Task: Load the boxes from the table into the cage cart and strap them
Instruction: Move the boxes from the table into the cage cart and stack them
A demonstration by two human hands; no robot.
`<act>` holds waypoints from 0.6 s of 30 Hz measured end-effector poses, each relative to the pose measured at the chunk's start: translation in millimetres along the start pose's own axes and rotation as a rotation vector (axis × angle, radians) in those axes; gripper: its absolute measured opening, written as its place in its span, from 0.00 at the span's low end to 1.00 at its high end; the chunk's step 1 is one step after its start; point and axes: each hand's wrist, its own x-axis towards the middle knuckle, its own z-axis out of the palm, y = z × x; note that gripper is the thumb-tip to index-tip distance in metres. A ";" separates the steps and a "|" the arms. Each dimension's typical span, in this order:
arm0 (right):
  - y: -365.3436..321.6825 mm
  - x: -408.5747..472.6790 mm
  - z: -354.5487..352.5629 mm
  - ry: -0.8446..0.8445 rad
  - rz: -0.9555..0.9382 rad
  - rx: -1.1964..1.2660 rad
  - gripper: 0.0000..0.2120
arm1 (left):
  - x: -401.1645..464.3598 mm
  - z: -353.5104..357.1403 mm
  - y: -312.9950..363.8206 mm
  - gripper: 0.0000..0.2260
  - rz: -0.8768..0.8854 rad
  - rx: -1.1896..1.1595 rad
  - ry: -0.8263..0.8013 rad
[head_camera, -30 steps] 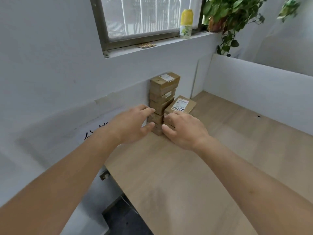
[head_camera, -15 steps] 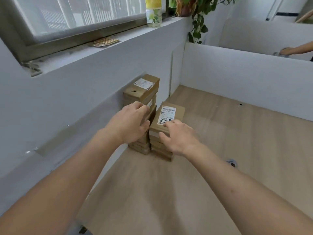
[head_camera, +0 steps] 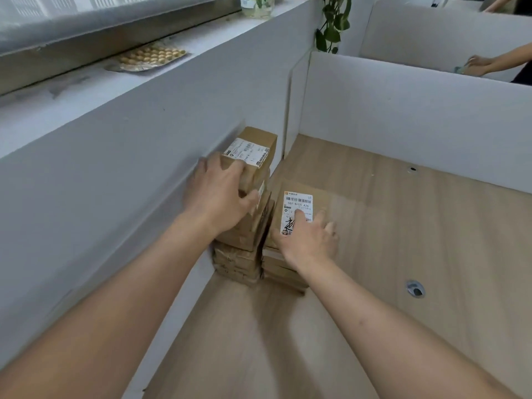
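Note:
Two stacks of small brown cardboard boxes stand in the table's back left corner against the grey wall. The taller left stack [head_camera: 244, 254] has a labelled box [head_camera: 256, 145] on top, and my left hand [head_camera: 218, 194] grips that upper part, fingers over the near top edge and thumb on the right side. The shorter right stack [head_camera: 283, 269] is topped by a flat box with a white barcode label [head_camera: 299, 200]. My right hand [head_camera: 309, 240] lies on this box, fingers spread over its top and label. The cage cart is not in view.
The wooden table [head_camera: 403, 254] is walled by white partitions [head_camera: 403, 122] at the back and right. Two cable holes [head_camera: 415, 288] sit in its surface. On the windowsill lie a blister pack [head_camera: 149, 56] and a bottle [head_camera: 256, 5]. Another person's hand [head_camera: 478, 64] is beyond the partition.
The view has dropped and come closer to the boxes. My left hand rose from the stack's lower part to its top boxes. My right hand slid onto the top of the right stack.

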 end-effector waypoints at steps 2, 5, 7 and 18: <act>-2.8 3.4 8.4 -0.032 0.057 0.030 0.45 | 4.5 -1.9 -0.6 0.25 -0.040 -0.056 -0.001; -4.6 9.2 17.4 -0.059 0.123 0.087 0.54 | 6.1 -10.4 0.3 0.30 -0.098 -0.090 -0.052; -5.0 11.6 20.6 -0.058 0.141 0.113 0.57 | 3.4 -17.4 2.1 0.35 -0.116 -0.063 -0.122; 6.7 6.9 23.4 -0.099 0.144 0.076 0.63 | 2.3 -20.7 17.7 0.25 -0.082 -0.067 -0.140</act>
